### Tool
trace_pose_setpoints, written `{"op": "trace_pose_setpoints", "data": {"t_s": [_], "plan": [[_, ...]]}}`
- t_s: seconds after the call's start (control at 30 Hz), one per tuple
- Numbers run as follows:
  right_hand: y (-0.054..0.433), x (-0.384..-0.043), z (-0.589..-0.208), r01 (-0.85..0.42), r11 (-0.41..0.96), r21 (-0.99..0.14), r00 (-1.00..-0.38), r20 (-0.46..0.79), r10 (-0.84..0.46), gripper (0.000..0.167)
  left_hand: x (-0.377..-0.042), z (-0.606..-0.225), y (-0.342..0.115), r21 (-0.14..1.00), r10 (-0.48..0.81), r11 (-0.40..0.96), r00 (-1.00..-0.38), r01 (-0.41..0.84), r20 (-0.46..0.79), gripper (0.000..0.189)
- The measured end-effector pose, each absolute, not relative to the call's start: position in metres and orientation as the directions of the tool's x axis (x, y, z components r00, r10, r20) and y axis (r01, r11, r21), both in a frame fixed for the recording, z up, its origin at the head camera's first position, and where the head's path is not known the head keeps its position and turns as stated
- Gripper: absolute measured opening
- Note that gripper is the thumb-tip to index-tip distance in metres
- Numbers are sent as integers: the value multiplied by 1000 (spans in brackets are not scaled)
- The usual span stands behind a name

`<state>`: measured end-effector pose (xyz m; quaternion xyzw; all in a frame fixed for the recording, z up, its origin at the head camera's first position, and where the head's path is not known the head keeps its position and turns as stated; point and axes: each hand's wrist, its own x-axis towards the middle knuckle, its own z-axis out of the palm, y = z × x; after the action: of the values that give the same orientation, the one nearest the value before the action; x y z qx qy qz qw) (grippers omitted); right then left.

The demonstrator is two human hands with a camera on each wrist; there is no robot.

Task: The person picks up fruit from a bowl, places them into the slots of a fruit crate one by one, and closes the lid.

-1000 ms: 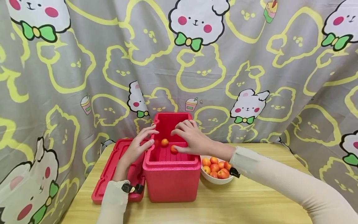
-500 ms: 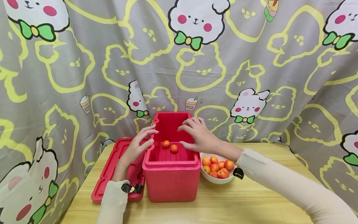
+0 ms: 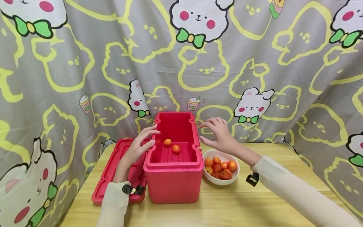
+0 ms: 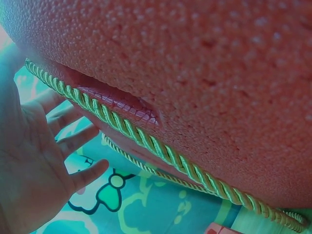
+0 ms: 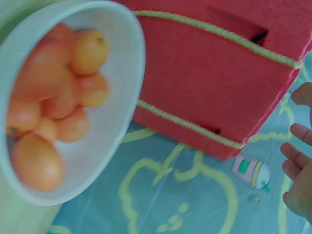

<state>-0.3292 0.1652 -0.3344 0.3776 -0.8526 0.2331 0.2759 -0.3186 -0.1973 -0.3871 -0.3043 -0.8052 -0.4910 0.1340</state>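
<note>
A red foam box [image 3: 173, 186] stands on the table with its top uncovered. Two small orange-red fruits, one farther back [image 3: 167, 142] and one nearer [image 3: 176, 149], lie on its floor. My left hand [image 3: 139, 145] rests at the box's left rim, fingers extended over the edge. To the right of the box, my right hand [image 3: 219, 135] hovers with spread, slightly bent fingers and holds nothing. Below it sits a white bowl [image 3: 235, 176] with several more of these fruits [image 5: 38, 163]. Yellow twisted cord [image 4: 141, 139] runs along the box's side in the left wrist view.
The red lid [image 3: 106, 176] lies on the wooden table [image 3: 244, 205], left of the box and partly under my left forearm. A grey patterned curtain [image 3: 164, 72] hangs behind and around the table.
My right hand has let go of the nearer fruit, which now lies in the box. It has risen out and moved right, past the box's rim. The left hand stays put.
</note>
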Motion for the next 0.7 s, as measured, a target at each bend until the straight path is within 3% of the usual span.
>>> {"op": "trace_pose_setpoints", "data": {"t_s": [0.43,0.7], "plan": [[220,-337,-383,-724,650,-230,-634,593,-497,35,-318,-386,-200,711,359,333,-781,619,512,44],[258,-335,-412,-739,633,-232,-637,549,-542,35,-319,-387,-198,714,358,332,-782,617,510,45]]}}
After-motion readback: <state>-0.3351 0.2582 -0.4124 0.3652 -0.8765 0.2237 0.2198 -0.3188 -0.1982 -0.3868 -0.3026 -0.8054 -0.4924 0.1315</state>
